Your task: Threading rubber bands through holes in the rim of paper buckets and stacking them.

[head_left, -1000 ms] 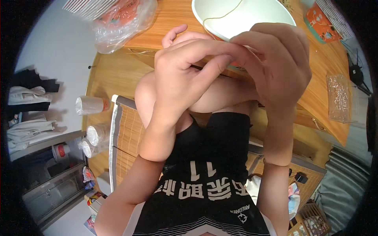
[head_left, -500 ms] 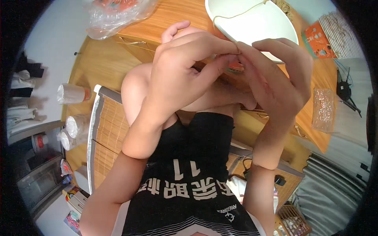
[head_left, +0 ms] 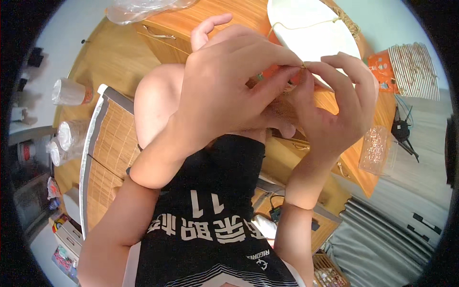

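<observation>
Above the edge of a wooden desk [head_left: 229, 16], my two hands meet fingertip to fingertip. My left hand [head_left: 224, 86] pinches a thin tan cord [head_left: 303, 66] between thumb and forefinger, its little finger raised. My right hand [head_left: 342, 105] pinches the same spot from the other side, its other fingers curled. The fingertips cover most of what is held there. A length of similar cord runs over the white basin [head_left: 313, 45] behind the hands. Partly hidden below my left fingers is an orange patterned piece [head_left: 271, 74].
A coil of tan cord [head_left: 353, 26] lies at the basin's right rim. Farther right stand an orange box with a ridged white stack [head_left: 415, 71], a clear box [head_left: 375, 149] and a black device with cables [head_left: 402, 130]. A clear plastic bag [head_left: 138, 10] lies at the desk's far left.
Both hands keep their pinch while the fingertips have shifted slightly right. My right hand's fingers are more bent. The whole view has shifted, and more of the orange piece shows under the left fingers.
</observation>
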The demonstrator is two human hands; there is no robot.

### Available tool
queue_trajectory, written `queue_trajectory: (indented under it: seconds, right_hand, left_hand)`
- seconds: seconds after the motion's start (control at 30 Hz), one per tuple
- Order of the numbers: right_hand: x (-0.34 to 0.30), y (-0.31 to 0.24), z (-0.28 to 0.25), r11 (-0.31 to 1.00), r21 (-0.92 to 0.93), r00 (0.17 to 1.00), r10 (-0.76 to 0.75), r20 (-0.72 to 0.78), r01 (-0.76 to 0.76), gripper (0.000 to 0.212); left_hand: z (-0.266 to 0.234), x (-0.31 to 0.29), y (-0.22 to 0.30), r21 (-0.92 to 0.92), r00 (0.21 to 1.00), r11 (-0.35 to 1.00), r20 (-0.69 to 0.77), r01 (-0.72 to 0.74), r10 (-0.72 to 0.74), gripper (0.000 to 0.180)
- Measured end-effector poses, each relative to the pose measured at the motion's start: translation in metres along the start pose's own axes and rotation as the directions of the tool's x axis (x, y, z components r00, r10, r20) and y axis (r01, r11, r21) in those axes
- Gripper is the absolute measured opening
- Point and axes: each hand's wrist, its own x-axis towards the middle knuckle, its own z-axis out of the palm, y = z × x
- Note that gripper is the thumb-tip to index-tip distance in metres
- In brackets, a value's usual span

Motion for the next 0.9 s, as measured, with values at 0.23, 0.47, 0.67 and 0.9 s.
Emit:
queue_trajectory:
  seconds: [0.23,0.47,0.67,0.9]
  right_hand:
    - [0.014,0.003,-0.003,0.967,0.205,0.978,0.113,0.174,-0.148,0.02]
    - [0.028,0.016,-0.017,0.917,0.282,0.89,0.141,0.433,-0.283,0.018]
    - [0.03,0.023,-0.012,0.899,0.361,0.914,0.093,0.394,-0.247,0.017]
    - [0.024,0.002,-0.018,0.947,0.24,0.924,0.116,0.365,-0.213,0.023]
  left_hand:
    - [0.004,-0.003,-0.004,0.033,0.997,0.999,-0.069,-0.012,0.014,0.012]
    - [0.012,-0.003,-0.001,-0.056,0.998,0.998,-0.06,0.006,-0.01,0.016]
    - [0.009,0.001,-0.003,0.008,0.994,0.996,-0.07,-0.085,0.086,0.013]
    - [0.005,0.003,0.0,-0.207,0.987,0.966,0.066,0.156,-0.145,0.007]
